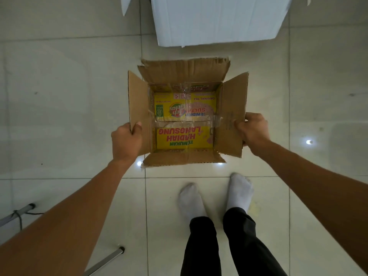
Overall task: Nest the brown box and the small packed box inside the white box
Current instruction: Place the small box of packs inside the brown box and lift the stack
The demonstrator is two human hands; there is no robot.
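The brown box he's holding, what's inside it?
Inside the brown box lies a yellow printed tea package, covering its bottom. Anything beneath that package is hidden.

Both arms outstretched, left hand (125, 143) and right hand (252, 129) clamped, fingers curled

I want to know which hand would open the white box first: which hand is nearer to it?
Right, narrowly. The right hand grips the brown box's right flap, below the white box's right part. The left hand grips the left flap, lower and off to its left.
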